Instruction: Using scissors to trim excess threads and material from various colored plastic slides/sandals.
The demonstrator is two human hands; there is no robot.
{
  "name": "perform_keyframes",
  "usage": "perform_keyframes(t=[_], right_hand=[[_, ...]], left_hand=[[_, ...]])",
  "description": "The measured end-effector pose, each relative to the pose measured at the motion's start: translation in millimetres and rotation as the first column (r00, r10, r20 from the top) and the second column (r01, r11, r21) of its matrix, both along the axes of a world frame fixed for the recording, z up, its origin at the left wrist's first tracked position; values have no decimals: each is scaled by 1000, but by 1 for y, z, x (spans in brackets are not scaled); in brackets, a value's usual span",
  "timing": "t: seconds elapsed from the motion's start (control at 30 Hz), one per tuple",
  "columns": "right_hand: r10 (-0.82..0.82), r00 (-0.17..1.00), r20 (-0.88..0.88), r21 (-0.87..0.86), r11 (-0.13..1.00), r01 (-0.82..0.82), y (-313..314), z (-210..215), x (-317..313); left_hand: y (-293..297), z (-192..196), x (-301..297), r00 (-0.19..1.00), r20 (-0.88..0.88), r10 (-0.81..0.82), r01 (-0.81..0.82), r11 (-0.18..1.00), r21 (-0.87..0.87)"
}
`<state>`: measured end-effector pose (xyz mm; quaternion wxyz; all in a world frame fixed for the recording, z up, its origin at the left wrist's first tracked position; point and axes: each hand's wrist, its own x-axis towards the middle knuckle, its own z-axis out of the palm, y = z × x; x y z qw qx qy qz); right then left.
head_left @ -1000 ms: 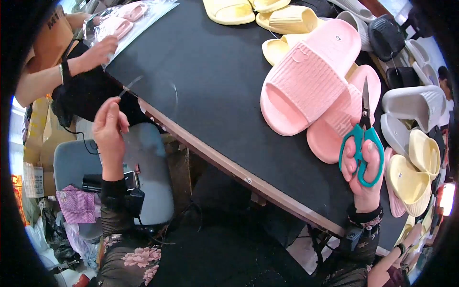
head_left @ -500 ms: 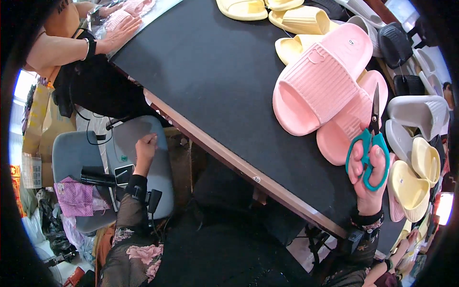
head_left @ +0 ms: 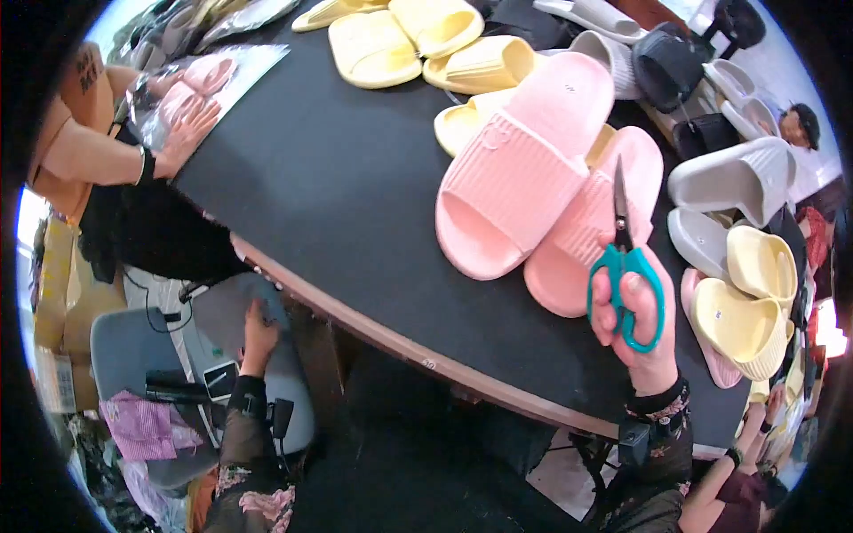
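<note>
Scissors with teal handles [head_left: 659, 311] are in my right hand [head_left: 653, 355], fingers through the loops, the dark blades together and pointing away over the right-hand pink slipper. Two pink slides lie overlapping on the dark table: the larger-looking one [head_left: 533, 173] on top, the other pink slipper [head_left: 569, 240] partly beneath it to the right. Down at the left, off the table edge, my left hand [head_left: 259, 338] hangs over a grey chair. Its fingers are curled closed, and whatever may be inside them is hidden.
Yellow slippers [head_left: 373, 49] line the far side of the dark table [head_left: 338, 169]; grey slippers [head_left: 729, 182] and a yellow pair [head_left: 737, 320] sit at the right. At the far left, a co-worker's hand [head_left: 191, 133] rests by bagged pink slippers. The grey chair [head_left: 133, 338] holds a phone [head_left: 221, 380].
The view has swung to the right, shifting the table and slippers leftward in it. My right hand still grips the scissors beside the pink slippers; my left hand remains low over the chair.
</note>
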<state>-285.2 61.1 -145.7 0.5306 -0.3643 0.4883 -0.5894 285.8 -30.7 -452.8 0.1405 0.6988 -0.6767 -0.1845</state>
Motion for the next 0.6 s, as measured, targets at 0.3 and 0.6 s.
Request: perform_keyframes(t=[0.3,0.6], right_hand=[[45,999,10,-56,997,-44,-1,6,-4],[-167,979,-113,-232,963,138,6,12,-21]], left_hand=[[-42,192,-80,877,-478,46,-328,784,-527],[-43,325,-249,812,-153,-563,325,655,-682]])
